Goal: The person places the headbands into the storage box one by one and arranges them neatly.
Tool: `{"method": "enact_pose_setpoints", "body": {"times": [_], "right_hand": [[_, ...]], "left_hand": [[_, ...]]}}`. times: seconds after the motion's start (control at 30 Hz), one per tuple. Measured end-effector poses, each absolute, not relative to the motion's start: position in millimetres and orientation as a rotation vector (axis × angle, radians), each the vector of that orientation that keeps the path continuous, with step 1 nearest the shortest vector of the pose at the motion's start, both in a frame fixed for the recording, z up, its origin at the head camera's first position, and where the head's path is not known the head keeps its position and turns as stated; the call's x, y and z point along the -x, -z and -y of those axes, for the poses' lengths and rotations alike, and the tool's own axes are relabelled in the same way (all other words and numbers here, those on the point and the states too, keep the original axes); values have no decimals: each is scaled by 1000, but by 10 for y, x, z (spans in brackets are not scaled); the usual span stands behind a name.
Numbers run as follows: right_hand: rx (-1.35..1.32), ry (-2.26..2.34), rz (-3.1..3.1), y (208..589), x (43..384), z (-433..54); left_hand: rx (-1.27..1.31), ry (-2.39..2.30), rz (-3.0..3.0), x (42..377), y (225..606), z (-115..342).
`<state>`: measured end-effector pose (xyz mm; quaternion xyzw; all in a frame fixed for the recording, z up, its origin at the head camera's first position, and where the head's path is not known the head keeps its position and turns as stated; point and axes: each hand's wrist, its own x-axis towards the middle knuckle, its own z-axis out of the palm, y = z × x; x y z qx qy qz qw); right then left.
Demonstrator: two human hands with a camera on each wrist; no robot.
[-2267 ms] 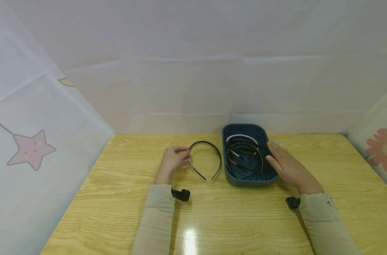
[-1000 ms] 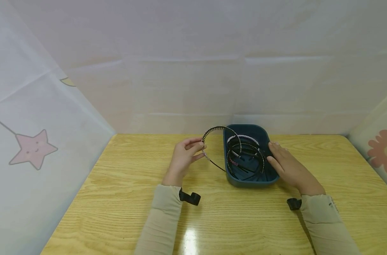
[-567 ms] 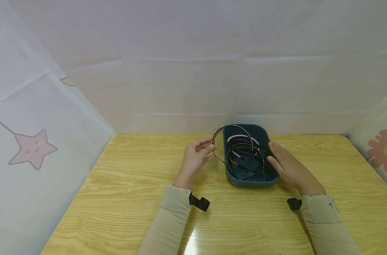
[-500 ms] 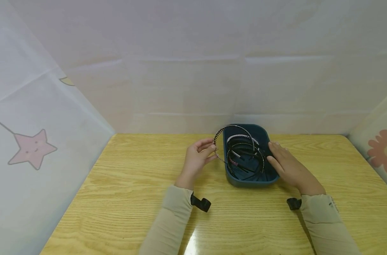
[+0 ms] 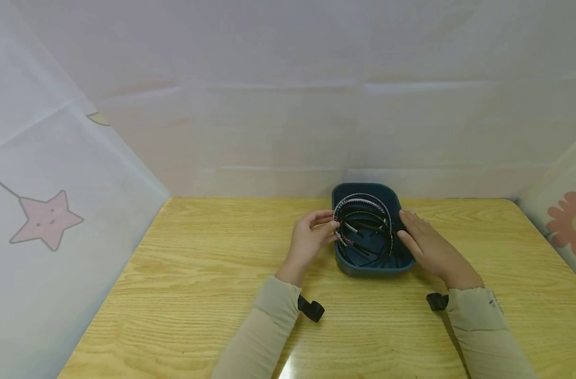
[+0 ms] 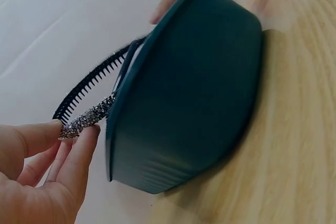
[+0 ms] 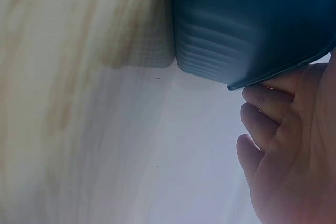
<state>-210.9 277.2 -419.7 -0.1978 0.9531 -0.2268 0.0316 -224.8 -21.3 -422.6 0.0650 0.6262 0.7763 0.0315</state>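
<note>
My left hand (image 5: 311, 239) pinches a black toothed headband (image 6: 86, 85) between thumb and fingers, at a stretch covered in silvery glitter. That headband lies over the opening of a dark teal basket (image 5: 373, 272), its gripped side right at the left rim. Inside the basket are several other headbands (image 5: 364, 250), among them a pale lilac one and one with a pink glittery part. My right hand (image 5: 427, 250) rests on the basket's right rim with fingers extended. In the right wrist view its fingers (image 7: 268, 103) touch the rim from outside.
The basket stands near the back edge of a wood-grain table (image 5: 184, 295). A pale cloth backdrop (image 5: 269, 105) rises behind it, with a pink star at the left and a flower at the right. Each wrist wears a black camera mount (image 5: 311, 309).
My left hand has lifted the headband from the table left of the basket and carried it right, over the basket, then lower. The right hand has stayed on the rim.
</note>
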Motion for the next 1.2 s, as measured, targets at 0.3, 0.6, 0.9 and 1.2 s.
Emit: {"method": "enact_pose_setpoints", "body": {"times": [0.3,0.6,0.9,1.2], "right_hand": [[607,698,-2934,4186,2106,-2761],[617,701,-2933,4174,2087,-2757],[625,705,-2938,4208,2089,-2762],[619,706,-2934,4201,2087,-2756]], "left_hand": [[-229,-2334,-2003,2201,4227,131],[-293,-2267,-2083,2150,4203,53],[-361,-2151,-2211,2107,4197,35],[-467,-1864,-2624,2085,4146,104]]}}
